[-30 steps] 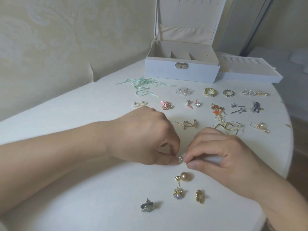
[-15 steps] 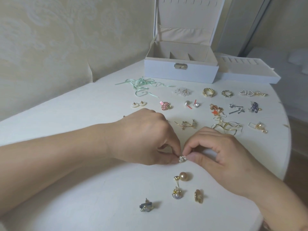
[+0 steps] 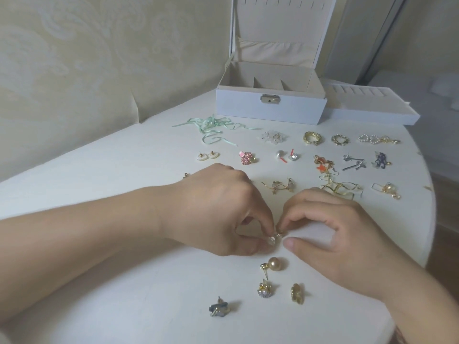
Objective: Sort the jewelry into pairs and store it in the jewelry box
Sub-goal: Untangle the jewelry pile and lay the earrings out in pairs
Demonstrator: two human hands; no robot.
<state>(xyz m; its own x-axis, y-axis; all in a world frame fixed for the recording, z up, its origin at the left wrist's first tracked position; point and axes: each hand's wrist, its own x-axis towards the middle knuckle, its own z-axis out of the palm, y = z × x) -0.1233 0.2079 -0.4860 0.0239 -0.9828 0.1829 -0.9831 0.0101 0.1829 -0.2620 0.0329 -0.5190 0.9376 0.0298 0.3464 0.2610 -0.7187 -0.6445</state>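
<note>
Pinched between the thumb and forefinger of the left hand [image 3: 218, 207] is a small pale pearly earring [image 3: 272, 240], held just above the white round table [image 3: 99, 170] near its front middle. Right hand [image 3: 332, 234] meets it from the other side: its forefinger tip touches the top of the earring, while its thumb lies straight and just apart from it, so whether this hand truly grips the piece I cannot tell.

Just in front of the hands lie four loose pieces: a round gold pearl stud with a gold post [image 3: 274, 264], a gold cluster earring with small pearls [image 3: 264, 290], a gold shell-like earring [image 3: 297, 293] and a dark blue stud [image 3: 218, 307].

Beyond the hands, sorted pairs lie in rows, among them two cream round studs [image 3: 207, 155], a pink jewelled pair [image 3: 247, 157] and a gold braided ring [image 3: 312, 138]. At the far edge stands the white jewelry box [image 3: 270, 108], lid up, with its white removable tray [image 3: 372, 110] just beside it. Mint green ribbon [image 3: 211, 125] lies loose near the box.
</note>
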